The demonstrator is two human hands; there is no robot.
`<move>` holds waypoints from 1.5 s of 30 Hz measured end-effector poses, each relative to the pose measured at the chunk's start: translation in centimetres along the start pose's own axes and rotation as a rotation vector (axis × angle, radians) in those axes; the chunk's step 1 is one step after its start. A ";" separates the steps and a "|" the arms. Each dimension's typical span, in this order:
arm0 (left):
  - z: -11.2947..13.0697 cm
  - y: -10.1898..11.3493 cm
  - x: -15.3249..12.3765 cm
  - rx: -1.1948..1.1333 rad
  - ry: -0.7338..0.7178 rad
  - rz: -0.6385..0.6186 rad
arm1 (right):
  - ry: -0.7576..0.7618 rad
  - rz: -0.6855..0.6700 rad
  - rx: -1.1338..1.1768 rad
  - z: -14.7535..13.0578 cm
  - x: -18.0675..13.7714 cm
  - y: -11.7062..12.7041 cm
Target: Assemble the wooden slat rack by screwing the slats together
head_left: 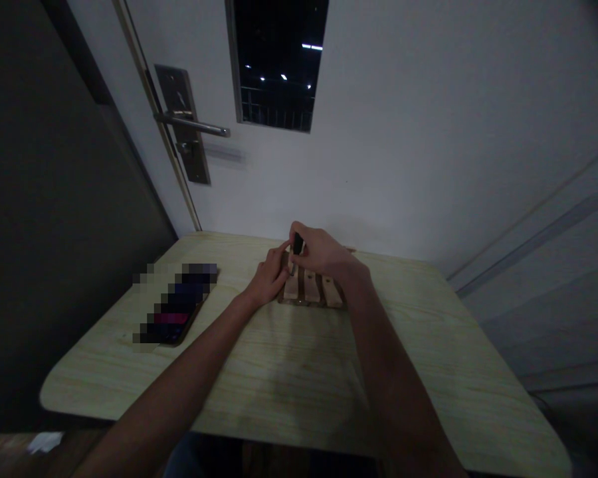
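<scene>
A small wooden board [301, 303] lies near the back of the table. Several lighter wooden pieces [311, 289] sit side by side on it, some with a round dark hole. My left hand [269, 277] grips the board's left end, with fingers along the far side and thumb toward the near pieces. Above that end, my right hand [323, 252] is closed around a black-handled tool [298, 243] that looks like a screwdriver. Its thin metal end points down at the leftmost piece. My right hand and forearm hide the board's far right part.
A smartphone [179, 309], partly pixelated, lies on the left of the pale wood-grain table [259, 385]. Right behind the table stands a white door [403, 133] with a metal lever handle [194, 124] and a dark window [279, 66]. The table's rounded front edge is close to me.
</scene>
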State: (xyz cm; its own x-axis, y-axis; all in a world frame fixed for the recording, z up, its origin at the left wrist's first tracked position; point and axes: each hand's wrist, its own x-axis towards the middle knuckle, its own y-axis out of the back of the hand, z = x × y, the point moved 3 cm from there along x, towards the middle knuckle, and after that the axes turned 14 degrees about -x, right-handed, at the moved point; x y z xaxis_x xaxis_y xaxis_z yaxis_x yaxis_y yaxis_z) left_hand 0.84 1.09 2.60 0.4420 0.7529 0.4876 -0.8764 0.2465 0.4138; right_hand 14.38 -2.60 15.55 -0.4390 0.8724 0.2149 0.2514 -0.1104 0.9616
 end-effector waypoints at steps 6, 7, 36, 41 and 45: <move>-0.1 -0.1 0.0 0.018 0.005 -0.006 | 0.008 -0.021 0.031 0.5 -0.3 0.1; -0.2 -0.1 0.0 0.018 0.002 -0.005 | 0.004 -0.017 0.028 0.6 -0.2 0.0; 0.1 -0.1 0.1 -0.010 -0.020 -0.003 | 0.075 0.106 0.083 1.1 0.4 -0.9; -0.2 -0.1 0.1 0.004 0.017 -0.005 | 0.196 0.160 0.064 1.4 0.8 -0.9; -0.8 -0.2 0.1 0.022 0.034 -0.007 | 0.233 0.098 0.150 1.1 0.5 -0.7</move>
State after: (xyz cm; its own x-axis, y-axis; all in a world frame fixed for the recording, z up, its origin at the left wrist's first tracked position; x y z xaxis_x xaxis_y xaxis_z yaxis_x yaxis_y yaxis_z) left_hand 0.86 1.63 1.93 0.4408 0.7716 0.4587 -0.8688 0.2382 0.4342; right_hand 14.94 -1.58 14.80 -0.5886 0.7261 0.3554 0.4192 -0.1018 0.9022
